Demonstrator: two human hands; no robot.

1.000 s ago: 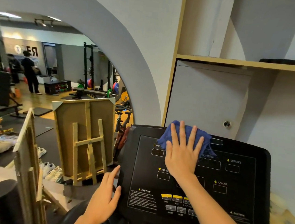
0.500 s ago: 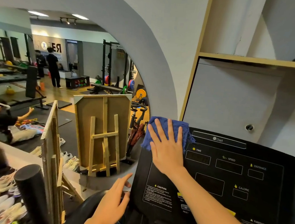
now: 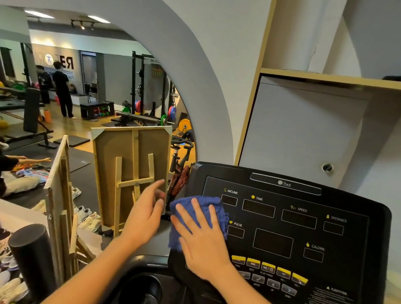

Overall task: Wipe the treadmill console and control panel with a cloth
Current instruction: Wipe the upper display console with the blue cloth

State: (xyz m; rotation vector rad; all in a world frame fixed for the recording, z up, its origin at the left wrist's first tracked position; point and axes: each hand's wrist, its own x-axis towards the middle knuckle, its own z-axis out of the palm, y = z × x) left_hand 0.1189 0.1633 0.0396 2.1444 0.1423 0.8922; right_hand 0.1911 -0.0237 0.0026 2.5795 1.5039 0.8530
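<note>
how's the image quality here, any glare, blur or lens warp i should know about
Head view: wide-angle warp bows the pale wooden shelf edge and the black treadmill console; ceiling lights in the mirror blow out white; the console labels read sharp, with only faint sheen; the open left hand is slightly soft, the right hand flat on the blue cloth is crisp.

The right hand [image 3: 202, 245] is laid flat, palm down, with the fingers [image 3: 184, 214] spread and pointing up and to the left, its bare forearm extended from the lower right. The left hand [image 3: 144, 216] is held in the air just beside it, open, fingers loosely extended forward.
</note>
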